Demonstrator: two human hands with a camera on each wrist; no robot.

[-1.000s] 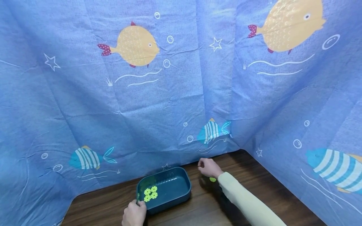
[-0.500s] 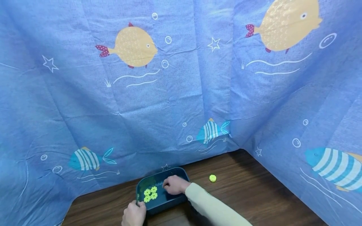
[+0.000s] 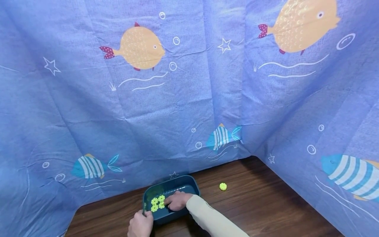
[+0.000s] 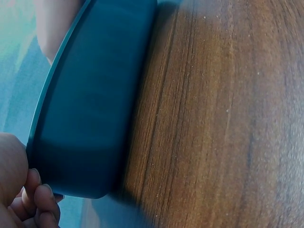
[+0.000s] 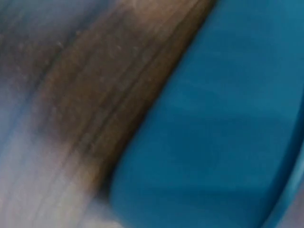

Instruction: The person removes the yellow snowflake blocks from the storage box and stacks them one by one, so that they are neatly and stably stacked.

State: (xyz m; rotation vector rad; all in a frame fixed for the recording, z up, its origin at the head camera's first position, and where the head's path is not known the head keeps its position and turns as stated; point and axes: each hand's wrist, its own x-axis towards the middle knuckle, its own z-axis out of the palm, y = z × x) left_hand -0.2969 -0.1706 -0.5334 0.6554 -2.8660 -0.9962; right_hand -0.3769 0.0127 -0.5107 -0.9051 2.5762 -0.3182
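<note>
A dark teal rectangular dish [image 3: 174, 217] stands on the wooden table. My left hand [image 3: 140, 224] grips its near left corner, thumb at the rim; the left wrist view shows the curled fingers [image 4: 45, 197] at the dish wall. Inside lie several yellow-green flower-shaped pieces [image 3: 154, 201], grouped toward the left. My right hand [image 3: 177, 200] reaches into the dish, fingertips beside the group's right side; whether they pinch anything is hidden. One more yellow-green flower-shaped piece [image 3: 223, 186] lies on the table right of the dish. The right wrist view shows mainly the dish's outer wall [image 5: 209, 123].
Blue cloth with printed fish [image 3: 142, 47] hangs behind the table and along its right side. Brown wooden tabletop [image 3: 254, 197] extends right of the dish. My right sleeve [image 3: 213, 217] crosses over the dish's near right edge.
My right hand has moved left from the table beside the loose piece into the dish, then farther left to the yellow-green pieces. The left hand keeps its grip on the dish.
</note>
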